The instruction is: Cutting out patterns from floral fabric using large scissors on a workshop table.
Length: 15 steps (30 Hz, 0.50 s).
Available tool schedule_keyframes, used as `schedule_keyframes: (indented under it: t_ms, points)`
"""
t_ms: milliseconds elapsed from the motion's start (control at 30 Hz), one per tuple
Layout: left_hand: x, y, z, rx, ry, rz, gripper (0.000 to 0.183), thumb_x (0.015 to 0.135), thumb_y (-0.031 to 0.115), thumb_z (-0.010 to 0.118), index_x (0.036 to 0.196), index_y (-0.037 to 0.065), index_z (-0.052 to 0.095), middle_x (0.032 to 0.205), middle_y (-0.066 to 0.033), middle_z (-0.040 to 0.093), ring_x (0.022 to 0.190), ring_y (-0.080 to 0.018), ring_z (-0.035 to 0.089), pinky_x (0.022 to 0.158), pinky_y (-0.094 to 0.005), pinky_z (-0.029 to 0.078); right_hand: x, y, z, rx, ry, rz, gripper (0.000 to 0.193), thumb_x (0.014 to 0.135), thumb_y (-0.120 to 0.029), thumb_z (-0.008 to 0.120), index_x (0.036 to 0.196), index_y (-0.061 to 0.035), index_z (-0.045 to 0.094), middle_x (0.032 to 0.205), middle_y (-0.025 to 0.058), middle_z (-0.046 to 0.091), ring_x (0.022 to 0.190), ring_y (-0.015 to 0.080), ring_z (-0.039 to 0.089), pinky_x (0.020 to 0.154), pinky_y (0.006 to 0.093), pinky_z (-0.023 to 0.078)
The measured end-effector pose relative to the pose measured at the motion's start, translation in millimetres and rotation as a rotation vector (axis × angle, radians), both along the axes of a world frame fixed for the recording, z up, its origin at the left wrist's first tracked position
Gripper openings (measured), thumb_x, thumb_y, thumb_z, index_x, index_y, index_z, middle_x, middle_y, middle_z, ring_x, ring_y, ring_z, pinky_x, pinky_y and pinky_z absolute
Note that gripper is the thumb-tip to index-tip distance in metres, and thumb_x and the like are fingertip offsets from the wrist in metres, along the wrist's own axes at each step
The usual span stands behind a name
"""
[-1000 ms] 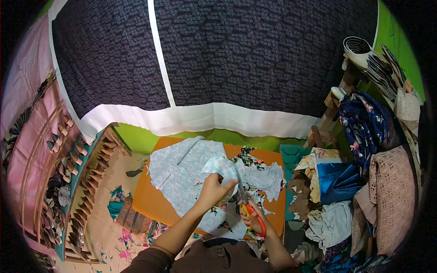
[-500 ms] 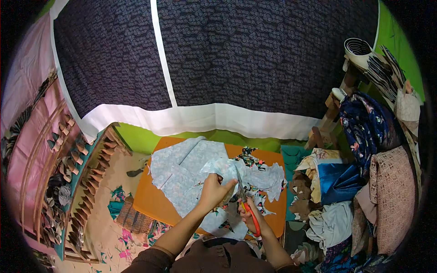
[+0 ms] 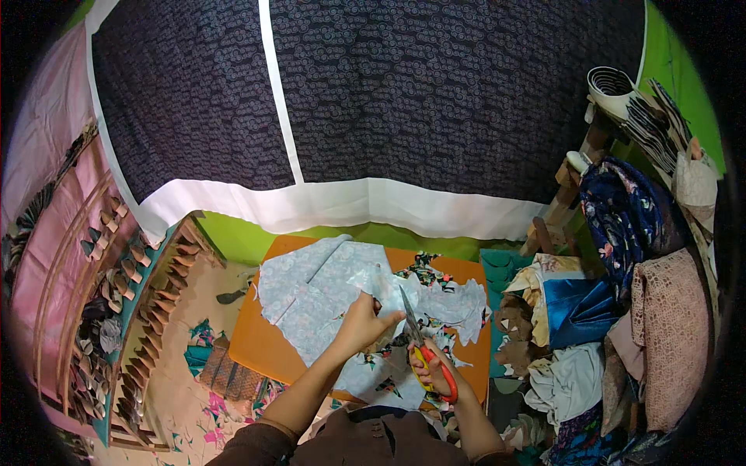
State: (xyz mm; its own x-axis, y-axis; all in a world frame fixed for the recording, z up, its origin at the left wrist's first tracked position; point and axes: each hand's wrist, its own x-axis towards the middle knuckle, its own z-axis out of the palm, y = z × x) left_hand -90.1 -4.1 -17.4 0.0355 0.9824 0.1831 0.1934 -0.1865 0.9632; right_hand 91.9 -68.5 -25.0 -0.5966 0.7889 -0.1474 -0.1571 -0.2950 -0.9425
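Note:
My left hand (image 3: 360,325) pinches a small piece of pale blue, faintly patterned fabric (image 3: 375,281), held up over the table. In my right hand (image 3: 437,368) is a pair of scissors (image 3: 424,353) with red and yellow handles. Their blades point up and away from me, close to the right edge of the held piece. A large sheet of the same pale fabric (image 3: 299,283) lies on the orange table (image 3: 252,342) to the left. Under and right of my hands are cut pale pieces (image 3: 458,307) and dark floral scraps (image 3: 423,266).
Wooden racks with rows of shoe lasts (image 3: 155,311) stand at the left. Colourful offcuts (image 3: 214,408) litter the floor beside the table. Piled at the right are folded fabrics, among them a shiny blue one (image 3: 579,311). A dark patterned curtain (image 3: 458,101) hangs behind.
The scissors have drawn slightly right and toward me, and the blades have come away from the fabric's edge. My left hand still holds the piece, a little lower.

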Motion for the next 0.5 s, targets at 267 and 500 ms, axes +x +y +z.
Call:
schedule_keyframes:
  t_ms: [267,500]
  points:
    - [-10.4,-3.4,16.1,-0.076,0.235,-0.066,0.082,0.062,0.021,0.068,0.125,-0.001,0.02,0.071,-0.0147,0.054,0.063,-0.0236,0.055,0.055,-0.0307,0.042,1.0,0.7,-2.7,-0.04,0.001,0.012,0.081,0.06,-0.073,0.04,0.106,-0.0069,0.034,0.074,-0.0012,0.031,0.055,0.0031,0.027,0.044,0.0139,0.024]
    - [-10.2,-10.4,36.6,-0.13,0.372,-0.082,0.084,0.063,0.021,0.067,0.127,0.002,0.017,0.063,-0.0131,0.052,0.055,-0.024,0.052,0.052,-0.0309,0.041,1.6,4.6,-2.5,0.086,-0.088,-0.015,0.079,0.061,-0.071,0.042,0.105,-0.0061,0.034,0.074,-0.0017,0.031,0.055,0.003,0.027,0.046,0.0139,0.024]
